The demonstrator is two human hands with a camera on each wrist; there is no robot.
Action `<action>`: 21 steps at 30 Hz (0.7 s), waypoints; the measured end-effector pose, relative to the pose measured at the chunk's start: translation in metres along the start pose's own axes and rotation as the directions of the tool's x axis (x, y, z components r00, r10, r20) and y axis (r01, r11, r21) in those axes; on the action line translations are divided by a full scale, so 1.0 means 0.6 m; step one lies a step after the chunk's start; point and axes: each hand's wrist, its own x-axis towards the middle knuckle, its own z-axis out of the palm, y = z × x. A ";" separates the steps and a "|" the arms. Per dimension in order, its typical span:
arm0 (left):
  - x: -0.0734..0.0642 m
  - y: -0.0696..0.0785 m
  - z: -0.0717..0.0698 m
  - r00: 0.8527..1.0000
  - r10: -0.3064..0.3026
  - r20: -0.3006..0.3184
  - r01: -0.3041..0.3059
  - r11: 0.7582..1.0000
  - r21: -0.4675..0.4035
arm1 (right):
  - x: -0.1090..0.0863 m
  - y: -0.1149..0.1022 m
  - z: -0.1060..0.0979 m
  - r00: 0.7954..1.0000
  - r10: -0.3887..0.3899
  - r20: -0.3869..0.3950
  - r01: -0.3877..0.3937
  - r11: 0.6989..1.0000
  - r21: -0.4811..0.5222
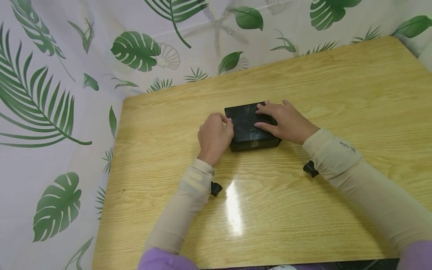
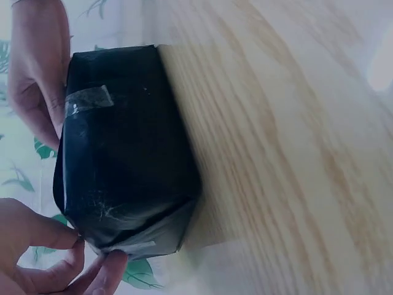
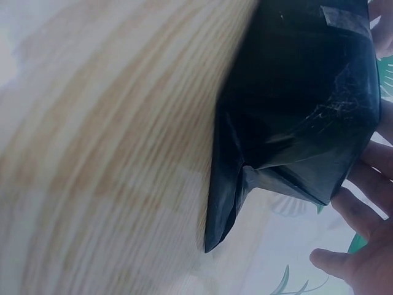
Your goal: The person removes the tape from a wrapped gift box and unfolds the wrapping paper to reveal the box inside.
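A black, plastic-wrapped rectangular box (image 1: pixel 245 125) is being pinched at one end by the left hand (image 1: pixel 215 135), steadied opposite by the spread right hand (image 1: pixel 288 122). Between them, one side is being held by clear tape (image 2: pixel 89 101); below the right, a loose black flap (image 3: pixel 223 206) is being left unfastened.

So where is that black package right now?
In the head view, the black package sits on the wooden table near mid-picture, between the left hand at its left end and the right hand on its right end.
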 end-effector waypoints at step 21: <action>0.008 0.001 -0.009 0.992 0.100 -0.071 -0.084 0.977 0.198 | 0.001 -0.003 0.002 1.000 -0.008 -0.011 0.008 1.000 -0.008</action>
